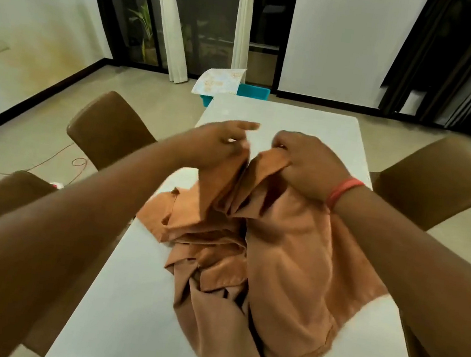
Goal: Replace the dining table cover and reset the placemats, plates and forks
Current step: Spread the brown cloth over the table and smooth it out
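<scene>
Hands (218, 142) (306, 164) gripping orange cover (277, 260), white table (126, 299)

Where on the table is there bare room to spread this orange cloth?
Bare white table runs from the hands to the far edge by the teal bin; a bare strip also lies left of the orange cloth. The near middle is crowded with bunched cloth, gripped by the left hand and right hand.

White table (126, 299); crumpled orange cover (275, 274) lies on it.
</scene>
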